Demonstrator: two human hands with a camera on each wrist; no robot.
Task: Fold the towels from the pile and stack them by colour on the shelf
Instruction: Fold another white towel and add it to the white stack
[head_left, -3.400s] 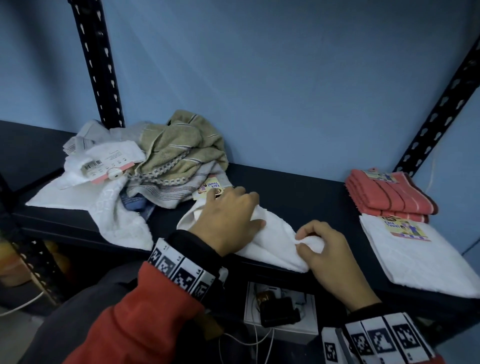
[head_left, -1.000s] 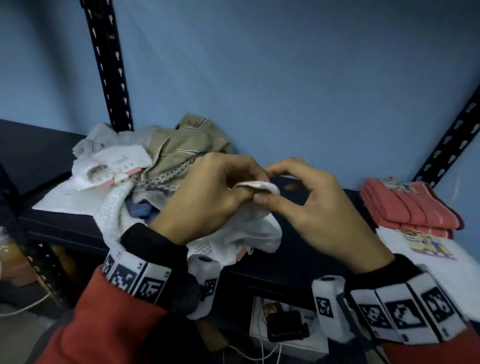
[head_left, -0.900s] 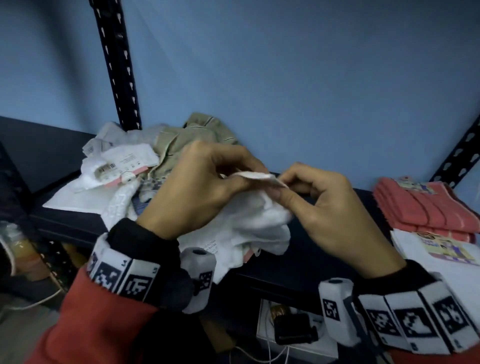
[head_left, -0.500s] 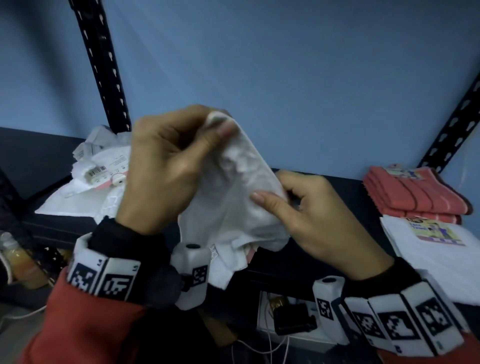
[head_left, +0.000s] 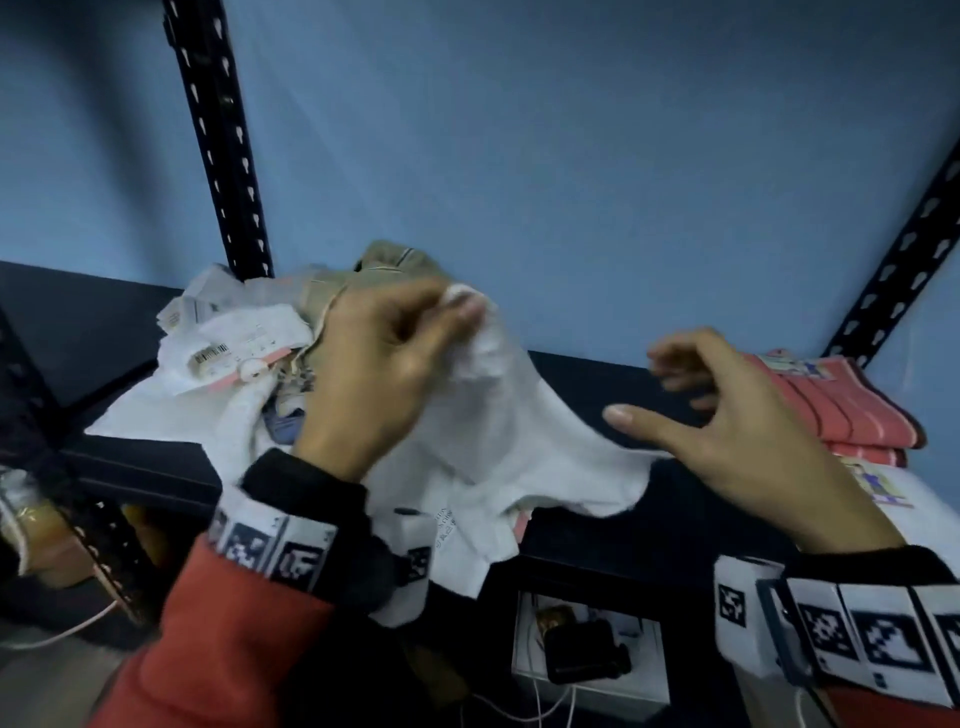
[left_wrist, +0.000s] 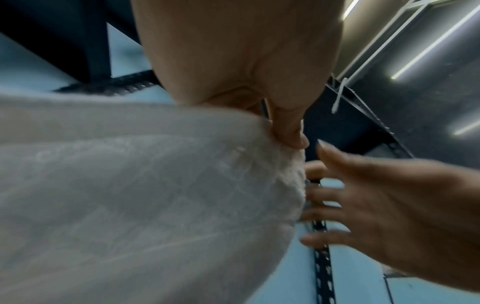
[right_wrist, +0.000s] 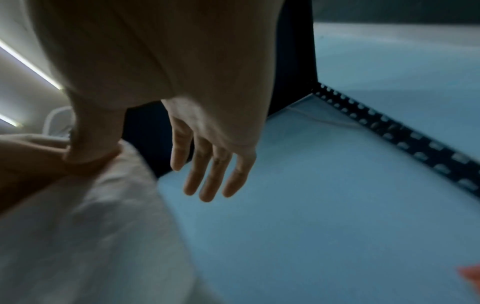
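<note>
At the centre of the head view the left hand (head_left: 379, 374) pinches one corner of a white towel (head_left: 498, 441) between thumb and fingertips, lifted above the dark shelf (head_left: 587, 379); the cloth hangs from that pinch and spreads down and to the right, its lower edge trailing over the shelf's front lip. The right hand (head_left: 727, 415), right of centre, has its fingers spread and loosely bent, holding nothing; its thumb points toward the towel's right edge, and whether it touches the cloth cannot be told. In the left part of the frame lies the unfolded pile (head_left: 249, 353) of white and beige towels with barcode tags. At the right edge sit folded coral towels (head_left: 841, 410), and just below them a folded white towel (head_left: 930, 514) bearing a label.
</note>
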